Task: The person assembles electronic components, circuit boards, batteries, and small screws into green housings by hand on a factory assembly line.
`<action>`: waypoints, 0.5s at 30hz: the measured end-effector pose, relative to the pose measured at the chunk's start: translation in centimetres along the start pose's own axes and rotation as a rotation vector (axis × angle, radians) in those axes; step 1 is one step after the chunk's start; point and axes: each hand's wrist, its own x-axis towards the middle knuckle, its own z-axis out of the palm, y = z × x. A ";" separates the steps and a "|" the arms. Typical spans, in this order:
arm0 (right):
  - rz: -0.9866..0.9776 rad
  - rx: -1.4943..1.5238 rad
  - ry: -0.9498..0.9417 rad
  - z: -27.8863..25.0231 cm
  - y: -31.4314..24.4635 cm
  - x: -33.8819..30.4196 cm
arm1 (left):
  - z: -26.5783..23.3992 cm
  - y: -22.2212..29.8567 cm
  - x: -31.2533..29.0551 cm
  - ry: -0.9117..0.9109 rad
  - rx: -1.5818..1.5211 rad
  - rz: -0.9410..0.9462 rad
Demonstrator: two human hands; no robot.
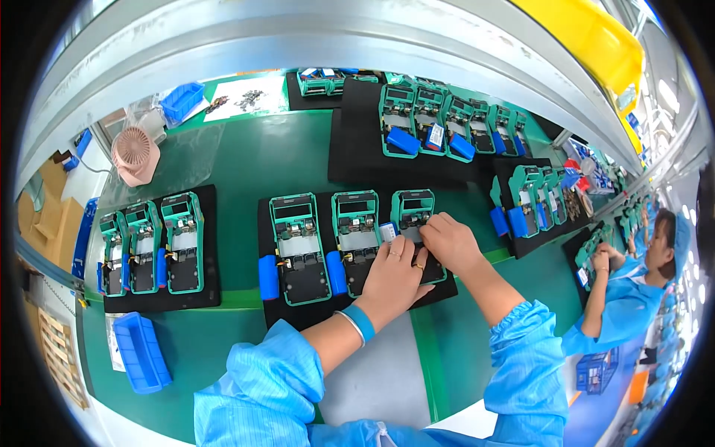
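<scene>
Both my hands are at the rightmost green-framed device housing (pixel 413 200) on a black mat (pixel 296 313). My left hand (pixel 395 279) lies over its lower left part with bent fingers, gripping it next to a blue battery pack with a white label (pixel 388 232). From the right, my right hand (pixel 450 240) reaches in with its fingers pressed together near the middle of the housing; what they pinch is hidden. Two similar open housings, a left one (pixel 299 249) and a middle one (pixel 357 240), lie alongside, each with a blue battery pack at its left side.
Another black mat (pixel 208 261) at left carries three more housings. A pink fan (pixel 135 155) and blue bins (pixel 141 352) stand at left. More housings (pixel 398 119) lie on the far mat. A co-worker (pixel 625 279) works at right. A metal beam (pixel 298 37) crosses above.
</scene>
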 end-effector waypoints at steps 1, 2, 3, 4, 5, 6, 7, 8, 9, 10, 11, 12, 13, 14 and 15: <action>-0.014 -0.016 -0.009 0.0 0.0 0.1 | -0.1 0.0 0.0 0.000 -0.005 -0.009; -0.028 -0.033 -0.021 0.0 0.0 0.2 | -0.3 0.0 0.1 -0.006 -0.016 -0.012; -0.032 -0.030 -0.030 0.0 0.0 0.3 | -0.2 0.0 0.1 -0.013 -0.027 -0.014; -0.058 -0.071 -0.048 -0.2 0.0 0.4 | -0.1 -0.1 0.0 -0.013 -0.034 -0.021; -0.084 -0.115 -0.064 -0.3 0.0 0.5 | 0.1 -0.1 0.0 0.003 -0.029 -0.016; -0.089 -0.115 -0.070 -0.4 0.1 0.5 | 0.1 -0.1 0.1 0.018 -0.024 -0.010; -0.084 -0.138 -0.077 -0.4 0.1 0.5 | 0.1 0.0 0.1 0.020 -0.029 -0.014; -0.080 -0.157 -0.080 -0.4 0.2 0.6 | 0.1 0.0 0.2 0.014 -0.033 -0.016; -0.083 -0.156 -0.082 -0.3 0.2 0.7 | 0.1 -0.1 0.2 0.007 -0.036 -0.018; -0.074 -0.145 -0.086 -0.2 0.4 0.8 | 0.1 -0.1 0.2 0.007 -0.037 -0.020; -0.064 -0.137 -0.091 -0.2 0.5 0.8 | 0.1 -0.1 0.2 0.006 -0.029 -0.020; -0.063 -0.138 -0.091 -0.3 0.5 0.9 | 0.1 -0.1 0.2 0.005 -0.020 -0.019; -0.031 -0.105 -0.103 -0.5 0.6 1.1 | 0.1 -0.1 0.2 0.005 -0.020 -0.017; -0.001 -0.066 -0.113 -0.5 0.6 1.2 | 0.2 -0.1 0.1 0.009 -0.021 -0.022; -0.001 -0.062 -0.109 -0.6 0.6 1.5 | 0.2 -0.1 0.0 0.012 -0.021 -0.026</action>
